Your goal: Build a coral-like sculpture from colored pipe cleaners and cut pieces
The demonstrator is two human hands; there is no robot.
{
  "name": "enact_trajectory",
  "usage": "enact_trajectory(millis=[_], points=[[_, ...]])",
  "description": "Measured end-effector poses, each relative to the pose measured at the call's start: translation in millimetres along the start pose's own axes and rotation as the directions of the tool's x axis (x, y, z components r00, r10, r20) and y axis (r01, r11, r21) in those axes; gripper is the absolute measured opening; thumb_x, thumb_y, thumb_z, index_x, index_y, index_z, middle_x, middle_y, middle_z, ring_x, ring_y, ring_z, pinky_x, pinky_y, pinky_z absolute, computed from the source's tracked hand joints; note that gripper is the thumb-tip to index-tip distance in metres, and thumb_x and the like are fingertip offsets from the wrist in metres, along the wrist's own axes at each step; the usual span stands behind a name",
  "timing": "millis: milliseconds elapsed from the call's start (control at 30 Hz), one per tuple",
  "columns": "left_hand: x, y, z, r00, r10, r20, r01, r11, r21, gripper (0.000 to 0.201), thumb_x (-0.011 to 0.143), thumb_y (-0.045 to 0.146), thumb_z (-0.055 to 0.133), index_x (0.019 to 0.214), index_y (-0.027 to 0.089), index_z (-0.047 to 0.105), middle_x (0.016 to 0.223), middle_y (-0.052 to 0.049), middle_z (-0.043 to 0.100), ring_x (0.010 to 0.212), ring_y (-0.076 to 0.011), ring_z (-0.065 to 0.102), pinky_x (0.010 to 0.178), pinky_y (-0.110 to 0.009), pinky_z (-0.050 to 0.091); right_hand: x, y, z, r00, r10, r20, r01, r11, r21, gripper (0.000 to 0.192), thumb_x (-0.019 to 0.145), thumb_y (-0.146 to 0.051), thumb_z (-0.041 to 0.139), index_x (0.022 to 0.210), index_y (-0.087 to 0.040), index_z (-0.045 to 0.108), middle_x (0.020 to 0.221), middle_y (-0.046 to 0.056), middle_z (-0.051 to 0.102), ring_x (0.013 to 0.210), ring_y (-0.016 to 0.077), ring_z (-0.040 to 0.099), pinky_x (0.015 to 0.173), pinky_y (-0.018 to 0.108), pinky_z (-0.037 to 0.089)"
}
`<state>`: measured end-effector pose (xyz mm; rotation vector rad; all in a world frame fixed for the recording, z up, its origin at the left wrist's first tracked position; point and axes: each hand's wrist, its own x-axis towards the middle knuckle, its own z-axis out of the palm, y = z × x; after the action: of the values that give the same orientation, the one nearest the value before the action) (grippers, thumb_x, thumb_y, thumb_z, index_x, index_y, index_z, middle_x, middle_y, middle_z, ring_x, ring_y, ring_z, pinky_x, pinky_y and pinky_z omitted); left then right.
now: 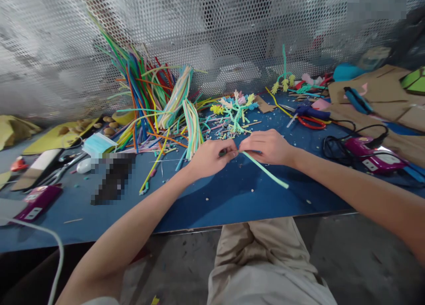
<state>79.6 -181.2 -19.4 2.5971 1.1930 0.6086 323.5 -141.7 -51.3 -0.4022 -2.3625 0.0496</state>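
- Nearest you, one light green pipe cleaner (265, 171) hangs just above the blue table (232, 203), its long free end slanting down to your right and not touching the surface as far as the view shows.
- Your left hand (210, 158) has its fingers pinched together on the near end of that pipe cleaner; a small dark-green bit shows at the pinch, too small to name.
- Your right hand (267, 146) closes its fingers on the same stem just beside the left, so both grips sit at one end and nearly touch.
- You can judge this stem as very light, soft-furred and easy to bend, with a thin core that keeps a kink; hold it close to the point you work, because the free length will flop and swing.
- It is not slippery, but hard squeezing may flatten the pile.
- Left of your hands lie one dark phone-like slab (113, 181), one face mask (98, 144) and one magenta case (35, 202).
- To your right lie one magenta glue gun (372, 153) with its black cord, and one pair of red-handled scissors (310, 121).
- Just beyond your hands stands one branching pastel pipe-cleaner figure (236, 106); a second, green with yellow tips (283, 79), stands farther right.
- Farthest back, a heap of pipe cleaners (149, 92) leans on the perforated screen (212, 30), too many to count.
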Motion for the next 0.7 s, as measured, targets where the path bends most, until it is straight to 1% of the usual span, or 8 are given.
enact_trajectory(millis=[67, 167, 333, 433, 500, 600, 633, 700], points=[[-0.3, 0.2, 0.3, 0.999, 0.024, -0.03, -0.022, 0.998, 0.061, 0.017, 0.1, 0.03, 0.059, 0.089, 0.022, 0.069, 0.08, -0.001, 0.073, 0.074, -0.0183, 0.067, 0.068, -0.032, 0.045, -0.4, -0.2, 0.3, 1.0, 0.02, 0.003, -0.02, 1.0, -0.02, 0.017, 0.101, -0.027, 0.06, 0.103, -0.022, 0.076, 0.102, 0.006, 0.081, 0.091, 0.0197, 0.075, 0.082, 0.032, 0.056], [-1.1, -1.4, 3.0, 0.996, 0.066, -0.068, -0.052, 0.98, 0.192, 0.017, 0.099, 0.031, 0.059, 0.09, 0.022, 0.07, 0.078, -0.002, 0.072, 0.076, -0.0212, 0.067, 0.073, -0.036, 0.044, -0.7, -2.9, 2.3, 0.997, 0.076, -0.015, -0.075, 0.996, 0.044, 0.015, 0.099, -0.025, 0.061, 0.103, -0.021, 0.075, 0.101, 0.006, 0.08, 0.09, 0.0191, 0.074, 0.084, 0.031, 0.055], [-3.0, -3.2, 8.3, 0.994, 0.094, -0.061, -0.07, 0.945, 0.321, 0.015, 0.101, 0.031, 0.058, 0.094, 0.023, 0.07, 0.078, -0.001, 0.073, 0.081, -0.0218, 0.068, 0.076, -0.037, 0.043, -0.9, -5.0, 4.0, 0.994, 0.113, 0.002, -0.113, 0.99, 0.078, 0.015, 0.098, -0.024, 0.06, 0.101, -0.022, 0.075, 0.098, 0.006, 0.079, 0.089, 0.0198, 0.072, 0.084, 0.032, 0.053], [-3.9, -3.8, 10.4, 0.985, 0.133, -0.108, -0.075, 0.904, 0.421, 0.018, 0.103, 0.034, 0.057, 0.099, 0.024, 0.071, 0.09, -0.003, 0.077, 0.088, -0.0222, 0.07, 0.083, -0.039, 0.043, 1.1, -9.2, 4.8, 0.971, 0.237, -0.03, -0.23, 0.961, 0.152, 0.012, 0.094, -0.026, 0.064, 0.094, -0.02, 0.074, 0.087, 0.005, 0.077, 0.078, 0.0181, 0.067, 0.075, 0.031, 0.051], [-4.3, -5.0, 10.4, 0.973, 0.177, -0.146, -0.089, 0.876, 0.473, 0.02, 0.105, 0.037, 0.057, 0.107, 0.025, 0.072, 0.1, -0.004, 0.079, 0.094, -0.0233, 0.07, 0.09, -0.042, 0.043, 3.6, -13.9, 6.3, 0.91, 0.412, -0.045, -0.38, 0.873, 0.307, 0.009, 0.089, -0.027, 0.068, 0.087, -0.019, 0.073, 0.081, 0.003, 0.075, 0.069, 0.0159, 0.064, 0.065, 0.029, 0.048], [-5.1, -7.6, 7.9, 0.959, 0.236, -0.155, -0.128, 0.854, 0.504, 0.02, 0.106, 0.036, 0.056, 0.114, 0.028, 0.072, 0.105, -0.003, 0.08, 0.096, -0.0231, 0.071, 0.093, -0.042, 0.042, 7.8, -20.8, 9.1, 0.753, 0.652, 0.085, -0.565, 0.575, 0.592, 0.012, 0.083, -0.03, 0.071, 0.078, -0.019, 0.07, 0.071, 0.002, 0.071, 0.057, 0.0131, 0.057, 0.05, 0.026, 0.041], [-5.4, -8.4, 6.7, 0.957, 0.25, -0.149, -0.143, 0.849, 0.508, 0.019, 0.107, 0.035, 0.056, 0.115, 0.029, 0.072, 0.106, -0.002, 0.081, 0.096, -0.0223, 0.071, 0.093, -0.042, 0.042, 9.0, -22.5, 9.8, 0.708, 0.691, 0.145, -0.595, 0.474, 0.65, 0.013, 0.081, -0.031, 0.071, 0.076, -0.019, 0.07, 0.068, 0.001, 0.07, 0.054, 0.0125, 0.054, 0.046, 0.025, 0.039], [-6.2, -9.5, 4.5, 0.95, 0.283, -0.136, -0.174, 0.835, 0.522, 0.018, 0.108, 0.032, 0.055, 0.116, 0.031, 0.071, 0.108, 0.001, 0.081, 0.095, -0.0204, 0.071, 0.094, -0.042, 0.041, 10.9, -24.9, 10.4, 0.651, 0.723, 0.231, -0.624, 0.335, 0.706, 0.014, 0.078, -0.031, 0.072, 0.073, -0.018, 0.069, 0.065, 0.001, 0.068, 0.05, 0.0118, 0.051, 0.042, 0.025, 0.037]])
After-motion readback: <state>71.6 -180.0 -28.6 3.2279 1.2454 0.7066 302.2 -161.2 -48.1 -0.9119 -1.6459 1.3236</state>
